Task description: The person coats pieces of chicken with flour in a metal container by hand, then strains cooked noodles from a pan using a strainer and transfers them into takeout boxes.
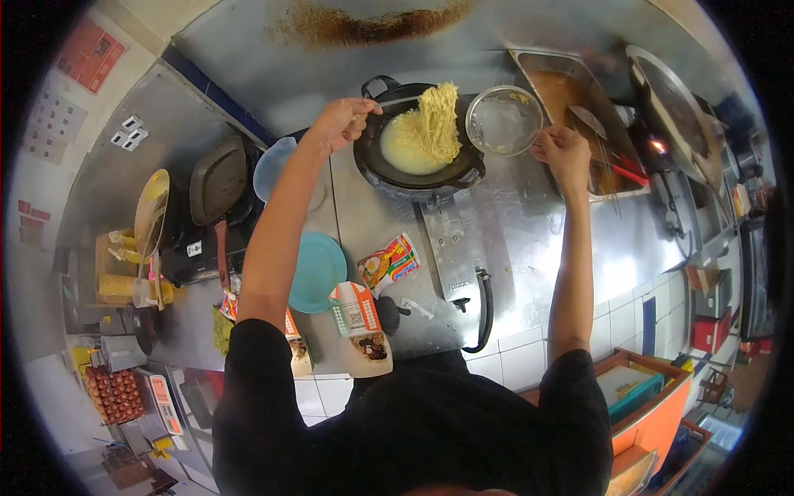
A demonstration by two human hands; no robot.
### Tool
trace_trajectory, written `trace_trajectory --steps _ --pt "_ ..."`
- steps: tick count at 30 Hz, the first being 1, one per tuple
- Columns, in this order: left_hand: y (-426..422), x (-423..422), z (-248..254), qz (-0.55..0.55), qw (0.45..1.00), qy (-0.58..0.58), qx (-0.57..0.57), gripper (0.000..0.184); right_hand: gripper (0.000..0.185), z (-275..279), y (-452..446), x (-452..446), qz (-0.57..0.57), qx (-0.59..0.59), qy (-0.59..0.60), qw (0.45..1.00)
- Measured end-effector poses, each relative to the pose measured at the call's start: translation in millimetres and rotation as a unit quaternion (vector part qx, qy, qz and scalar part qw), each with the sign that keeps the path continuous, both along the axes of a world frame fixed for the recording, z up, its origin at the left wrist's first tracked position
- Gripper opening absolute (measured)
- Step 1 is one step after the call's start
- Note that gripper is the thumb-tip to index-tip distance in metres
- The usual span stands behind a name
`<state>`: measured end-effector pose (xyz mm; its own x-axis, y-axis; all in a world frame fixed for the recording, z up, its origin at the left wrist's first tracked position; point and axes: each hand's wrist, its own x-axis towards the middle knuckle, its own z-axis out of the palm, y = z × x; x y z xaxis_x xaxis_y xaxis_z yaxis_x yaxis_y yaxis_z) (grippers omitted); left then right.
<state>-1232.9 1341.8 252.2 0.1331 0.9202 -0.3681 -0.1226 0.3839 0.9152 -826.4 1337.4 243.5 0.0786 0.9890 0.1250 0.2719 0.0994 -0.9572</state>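
Note:
My left hand (343, 124) is closed around the thin handle of a metal utensil (400, 102); its far end is buried in noodles. A clump of yellow noodles (441, 116) hangs from it over the black wok (370, 172), its lower strands still in the cloudy pale liquid (411, 157). Right of the wok, my right hand (564, 155) grips the handle end of a round wire-mesh strainer (503, 121). The strainer is held close to the wok's right side, with a few yellowish bits near its rim.
The wok sits on a burner (447, 248) with a black hose (486, 318). A metal tray of brown liquid (552, 87) holds a ladle and tongs. Nearer me lie a turquoise plate (318, 269), an instant-noodle packet (390, 263) and an open food carton (361, 322). A square pan (218, 178) stands left.

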Motion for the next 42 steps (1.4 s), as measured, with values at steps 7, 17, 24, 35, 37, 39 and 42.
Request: trace_trajectory --steps 7,17,24,35,37,39,42 --pt "-9.8 -4.8 70.4 0.01 0.998 0.036 0.043 0.018 0.021 -14.1 7.3 -9.8 0.002 0.004 -0.029 1.0" --pt "-17.3 -6.3 143.6 0.034 0.991 0.074 0.105 0.019 0.021 -9.2 6.1 -22.7 0.0 -0.037 -0.005 0.999" --pt "-7.9 -15.1 182.1 0.034 0.989 0.074 0.127 0.022 0.02 -15.0 8.0 -32.6 0.016 -0.039 0.006 0.999" --pt "4.6 -26.9 226.0 0.058 0.989 -0.005 0.138 0.017 0.02 -21.0 17.0 -45.7 0.016 -0.056 0.008 0.998" --pt "-0.7 -22.5 239.8 0.079 0.984 0.019 0.155 0.016 0.019 -23.8 20.9 -52.9 0.023 -0.054 -0.004 0.998" --pt "-7.4 -17.9 252.7 0.091 0.979 0.045 0.175 0.016 0.019 -26.7 25.2 -62.9 0.023 -0.065 -0.025 0.997" --pt "-14.9 -14.4 271.5 0.089 0.97 0.085 0.21 0.016 0.019 -28.0 32.6 -85.7 0.023 -0.09 -0.045 0.995"
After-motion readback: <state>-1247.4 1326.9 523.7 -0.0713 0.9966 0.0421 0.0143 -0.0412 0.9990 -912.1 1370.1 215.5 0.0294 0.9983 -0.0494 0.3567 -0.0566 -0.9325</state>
